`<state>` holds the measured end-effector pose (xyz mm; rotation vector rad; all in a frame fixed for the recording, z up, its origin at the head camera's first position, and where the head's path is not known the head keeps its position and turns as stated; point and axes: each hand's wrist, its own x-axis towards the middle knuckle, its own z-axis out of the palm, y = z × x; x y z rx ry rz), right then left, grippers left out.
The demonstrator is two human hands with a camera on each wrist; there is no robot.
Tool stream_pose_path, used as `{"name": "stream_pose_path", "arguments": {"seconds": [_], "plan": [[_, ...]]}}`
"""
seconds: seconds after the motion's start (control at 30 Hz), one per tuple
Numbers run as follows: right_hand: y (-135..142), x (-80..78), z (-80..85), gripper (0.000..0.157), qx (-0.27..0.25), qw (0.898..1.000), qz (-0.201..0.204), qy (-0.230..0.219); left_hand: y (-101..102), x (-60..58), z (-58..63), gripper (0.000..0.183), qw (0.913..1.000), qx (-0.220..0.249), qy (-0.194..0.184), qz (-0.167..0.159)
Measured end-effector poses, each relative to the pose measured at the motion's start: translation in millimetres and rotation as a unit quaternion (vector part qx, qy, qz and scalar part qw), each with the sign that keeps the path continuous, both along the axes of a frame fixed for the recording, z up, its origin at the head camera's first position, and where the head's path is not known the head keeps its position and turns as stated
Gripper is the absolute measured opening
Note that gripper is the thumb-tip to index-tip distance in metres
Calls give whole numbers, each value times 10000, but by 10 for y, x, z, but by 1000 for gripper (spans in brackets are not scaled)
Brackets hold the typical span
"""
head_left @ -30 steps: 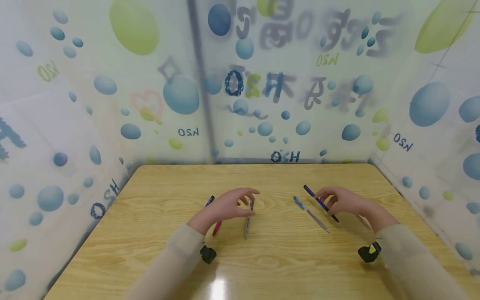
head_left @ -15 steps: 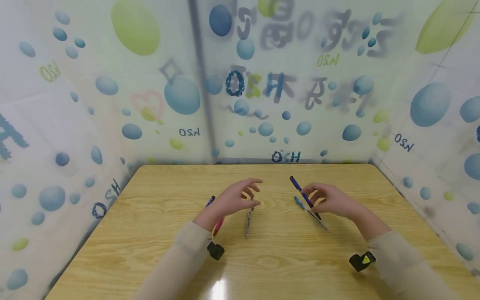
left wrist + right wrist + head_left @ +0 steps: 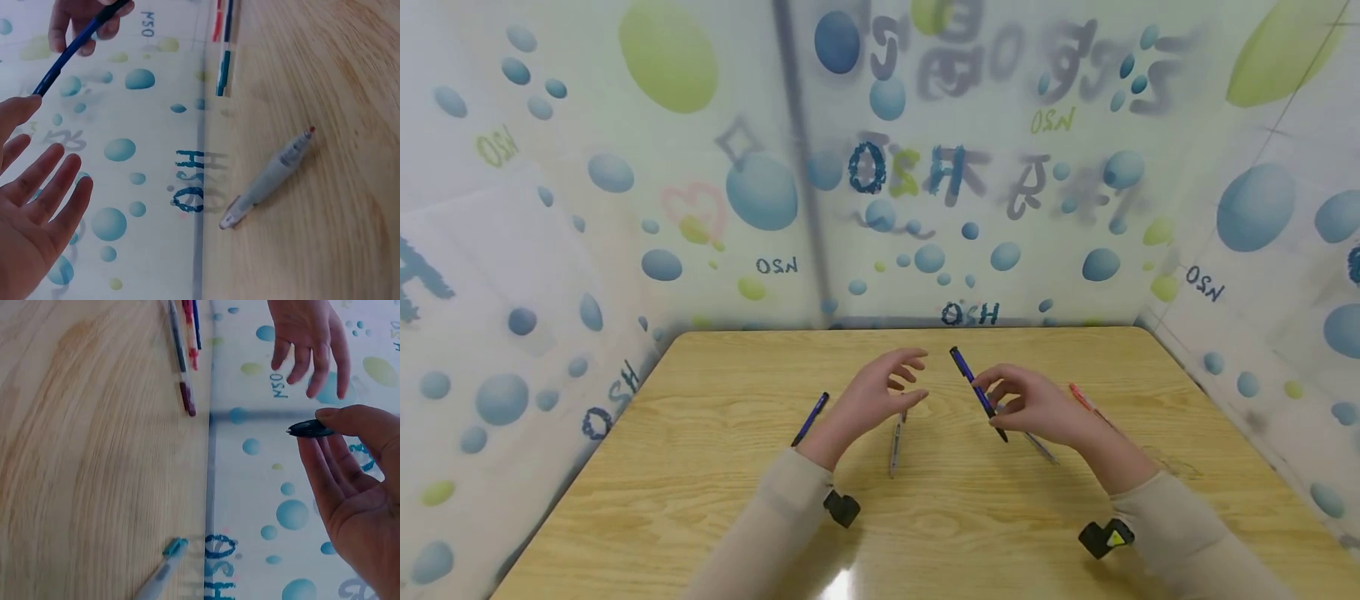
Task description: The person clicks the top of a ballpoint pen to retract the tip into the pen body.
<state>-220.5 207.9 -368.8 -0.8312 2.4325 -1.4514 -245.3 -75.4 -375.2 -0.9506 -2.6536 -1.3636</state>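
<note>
My right hand (image 3: 1037,408) pinches a blue pen (image 3: 972,383) between thumb and fingers, its dark tip pointing down toward me. In the right wrist view the pen (image 3: 309,429) appears nearly end-on. My left hand (image 3: 876,400) holds nothing; its fingers are spread and gently bent, a short gap from the blue pen's upper end in the head view. Beneath the left hand lies a clear-barrelled pen (image 3: 896,446), also shown in the left wrist view. A pen with a teal end (image 3: 175,547) lies under the right hand, which partly covers it in the head view.
Left of my left wrist is another blue pen (image 3: 810,419). A red pen (image 3: 1081,397) lies beyond my right wrist. One reddish pen (image 3: 190,337) shows in the right wrist view. Patterned curtain walls (image 3: 925,250) enclose the wooden table (image 3: 970,517) at back and sides.
My right hand has carried the blue pen leftward, toward the table's middle. My left hand has shifted slightly right and away from me, its fingers opening wider.
</note>
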Motion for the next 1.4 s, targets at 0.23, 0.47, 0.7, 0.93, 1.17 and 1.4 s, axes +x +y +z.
{"name": "stream_pose_path", "arguments": {"seconds": [0.23, 0.47, 0.7, 0.93, 1.17, 1.4], "plan": [[-163, 66, -49, 47, -380, 9992, -105, 79, 104, 64, 60, 52, 9991, 287, 243, 178], [-288, 122, -65, 45, -520, 9981, -193, 264, 171, 108, 94, 47, 9963, 805, 249, 150], [-397, 188, -105, 42, -744, 9968, -288, 99, 216, 160, 111, 41, 9924, 1183, 267, 222], [-493, 218, -102, 40, -909, 9951, -310, 240, 260, 203, 136, 36, 9858, 1567, 288, 533], [-550, 233, -98, 36, -967, 9947, -292, 191, 281, 213, 148, 31, 9791, 1897, 17, 733], [-579, 260, -102, 33, -1067, 9941, -198, 84, 267, 223, 181, 32, 9690, 2362, -312, 660]]}}
